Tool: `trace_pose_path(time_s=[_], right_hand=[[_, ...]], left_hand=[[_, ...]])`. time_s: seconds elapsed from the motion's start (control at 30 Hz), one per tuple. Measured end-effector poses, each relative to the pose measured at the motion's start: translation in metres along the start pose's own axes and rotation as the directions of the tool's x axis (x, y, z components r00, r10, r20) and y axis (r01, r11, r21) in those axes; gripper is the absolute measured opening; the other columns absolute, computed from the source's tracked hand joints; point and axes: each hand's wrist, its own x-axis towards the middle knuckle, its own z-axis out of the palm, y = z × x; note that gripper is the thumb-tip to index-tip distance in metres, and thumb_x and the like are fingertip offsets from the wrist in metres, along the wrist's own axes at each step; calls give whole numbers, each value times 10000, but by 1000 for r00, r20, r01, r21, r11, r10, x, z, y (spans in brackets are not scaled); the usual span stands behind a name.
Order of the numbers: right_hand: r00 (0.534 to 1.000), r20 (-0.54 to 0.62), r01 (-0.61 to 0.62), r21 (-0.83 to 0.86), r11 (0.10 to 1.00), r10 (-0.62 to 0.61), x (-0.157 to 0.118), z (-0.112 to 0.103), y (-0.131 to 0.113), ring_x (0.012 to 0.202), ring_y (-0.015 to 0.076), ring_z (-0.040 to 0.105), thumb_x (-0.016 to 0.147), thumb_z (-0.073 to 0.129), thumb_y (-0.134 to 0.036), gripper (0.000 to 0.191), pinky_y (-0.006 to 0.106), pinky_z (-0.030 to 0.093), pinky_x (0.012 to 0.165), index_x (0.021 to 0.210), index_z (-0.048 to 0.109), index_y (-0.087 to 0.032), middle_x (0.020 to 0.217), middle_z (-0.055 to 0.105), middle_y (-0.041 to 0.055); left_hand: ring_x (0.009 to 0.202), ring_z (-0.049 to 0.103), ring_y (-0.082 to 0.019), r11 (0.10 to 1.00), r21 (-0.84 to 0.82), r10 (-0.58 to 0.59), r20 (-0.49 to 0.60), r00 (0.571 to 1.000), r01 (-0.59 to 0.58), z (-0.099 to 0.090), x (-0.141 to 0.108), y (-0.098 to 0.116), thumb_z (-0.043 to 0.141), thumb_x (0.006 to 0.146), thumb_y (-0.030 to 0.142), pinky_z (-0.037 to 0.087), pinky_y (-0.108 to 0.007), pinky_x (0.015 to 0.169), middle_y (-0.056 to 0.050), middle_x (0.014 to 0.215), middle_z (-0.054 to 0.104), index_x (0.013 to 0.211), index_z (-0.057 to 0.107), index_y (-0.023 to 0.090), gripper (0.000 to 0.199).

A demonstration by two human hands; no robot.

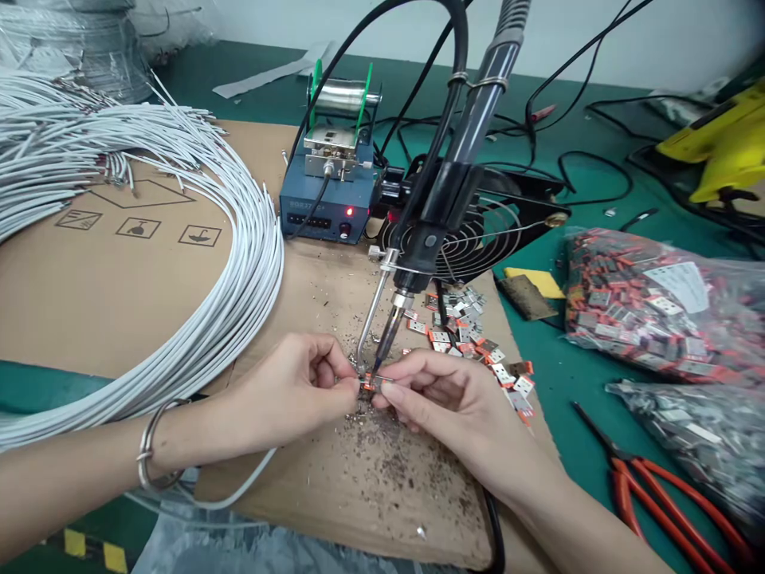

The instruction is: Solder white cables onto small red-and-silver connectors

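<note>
My left hand (299, 379) is closed in a pinch; a white cable (242, 490) runs up under it, and its end appears to lie between the fingertips. My right hand (448, 399) pinches a small metal USB connector (376, 384) with an orange insert. The fingertips of both hands almost meet, with the connector between them. Right above it stands a mounted soldering iron (418, 239), its tip at the connector. Beside that tip ends a thin metal solder feed tube (371, 311). The exact joint is partly covered by fingers.
A blue solder feeder (323, 199) carries a solder spool (340, 96), with a fan (478, 231) alongside. White cables (256, 263) lie coiled on the left. Loose connectors (472, 335), bagged connectors (657, 311) and red-handled pliers (633, 478) lie on the right. Dark specks litter the cardboard (335, 494).
</note>
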Motion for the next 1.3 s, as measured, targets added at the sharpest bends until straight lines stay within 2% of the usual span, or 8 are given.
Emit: trace_pose_path(time_s=[0.33, 0.6, 1.0, 1.3], right_hand=[[1000, 20, 2, -12, 1000, -2, 0, -2, 2, 515, 114, 607, 669, 710, -235, 86, 192, 438, 430, 722, 671, -179, 594, 694, 26], [999, 37, 6, 35, 999, -7, -1, -3, 3, 508, 77, 595, 680, 704, -186, 51, 144, 425, 432, 726, 683, -193, 596, 703, 9], [999, 46, -9, 52, 999, 6, -1, -3, 3, 537, 111, 621, 680, 714, -230, 81, 188, 462, 477, 741, 681, -189, 607, 698, 15], [998, 64, 1, 65, 998, -5, -1, -4, 4, 534, 88, 606, 707, 697, -217, 52, 159, 451, 474, 750, 686, -190, 609, 696, 8]], left_hand=[[324, 327, -22, 1000, -14, -18, -3, 1000, 18, 2, 2, 2, 541, 683, 159, 261, -147, 319, 105, 459, 388, 618, 482, 163, 88], [322, 325, -20, 1000, -9, -28, -6, 1000, 28, 1, -1, 4, 545, 679, 147, 258, -138, 318, 107, 445, 379, 615, 489, 159, 86], [320, 329, -21, 998, -19, -60, -4, 998, 60, 2, -1, 6, 547, 671, 144, 265, -126, 305, 106, 442, 376, 613, 489, 163, 84], [318, 327, -19, 997, -10, -79, 0, 997, 78, 1, -1, 6, 543, 679, 147, 261, -134, 323, 110, 443, 371, 624, 494, 163, 74]])
